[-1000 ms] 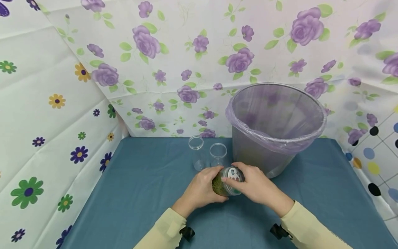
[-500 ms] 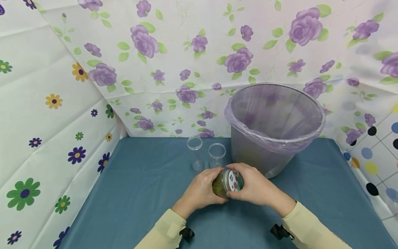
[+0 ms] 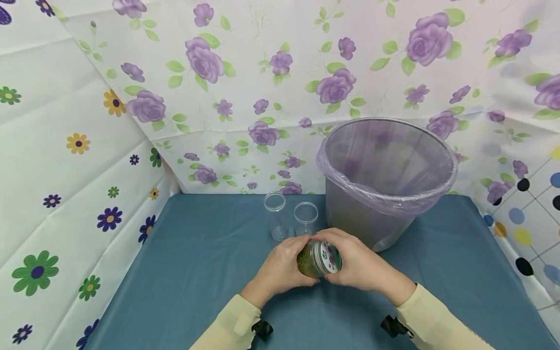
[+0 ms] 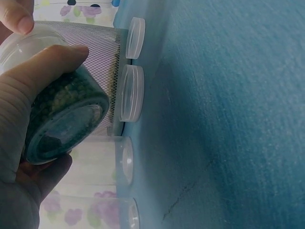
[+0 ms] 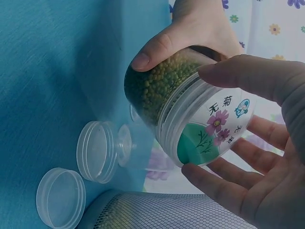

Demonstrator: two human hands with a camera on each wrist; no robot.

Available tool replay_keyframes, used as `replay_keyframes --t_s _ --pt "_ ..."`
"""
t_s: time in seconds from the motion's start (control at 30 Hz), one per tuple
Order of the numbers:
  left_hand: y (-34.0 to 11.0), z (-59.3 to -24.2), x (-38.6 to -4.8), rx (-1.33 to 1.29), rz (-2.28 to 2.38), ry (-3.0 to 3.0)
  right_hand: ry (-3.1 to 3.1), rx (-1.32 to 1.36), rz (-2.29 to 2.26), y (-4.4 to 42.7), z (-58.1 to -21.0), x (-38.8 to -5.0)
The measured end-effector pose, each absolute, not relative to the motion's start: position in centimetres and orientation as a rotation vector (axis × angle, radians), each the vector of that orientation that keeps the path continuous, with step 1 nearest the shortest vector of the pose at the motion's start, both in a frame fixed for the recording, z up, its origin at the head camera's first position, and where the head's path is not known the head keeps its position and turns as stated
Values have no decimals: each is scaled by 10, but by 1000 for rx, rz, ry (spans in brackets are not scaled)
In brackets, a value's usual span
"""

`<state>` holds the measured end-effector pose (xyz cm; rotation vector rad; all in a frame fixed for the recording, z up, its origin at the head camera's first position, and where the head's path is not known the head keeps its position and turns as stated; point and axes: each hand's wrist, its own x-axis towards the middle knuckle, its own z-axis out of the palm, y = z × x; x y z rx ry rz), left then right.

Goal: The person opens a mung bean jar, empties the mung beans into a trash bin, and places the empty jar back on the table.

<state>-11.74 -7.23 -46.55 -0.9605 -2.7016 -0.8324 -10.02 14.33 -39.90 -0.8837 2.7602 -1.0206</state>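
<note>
A clear jar of small green beans point(image 3: 307, 262) is held tilted above the blue table, its screw lid point(image 3: 329, 257) facing right. My left hand point(image 3: 280, 266) grips the jar's body, thumb on one side and fingers on the other. With fingers and thumb spread round the rim, my right hand point(image 3: 358, 255) grips the lid, which has flowers and characters printed on it point(image 5: 221, 119). In the right wrist view the lid sits on the jar's mouth. The beans point(image 5: 167, 81) show through the wall.
Two open clear jars, a taller one point(image 3: 277, 218) and a shorter one point(image 3: 305, 221), stand beyond the hands. Two clear lids, one point(image 5: 97, 151) nearer the jars and another point(image 5: 61, 198), lie by the mesh bin point(image 3: 372, 218), which has a purple liner. Patterned cloth point(image 3: 245, 73) hangs behind.
My right hand's fingers and thumb have shifted round the lid's rim, and its printed face has turned. The left hand stays nearly still on the jar.
</note>
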Motion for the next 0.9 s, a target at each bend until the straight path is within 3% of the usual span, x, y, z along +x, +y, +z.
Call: replay_keyframes --t_s 0.9 --pt "-77 -464 -116 -880 -829 -2757 2868 -772 -1029 150 -403 -97"
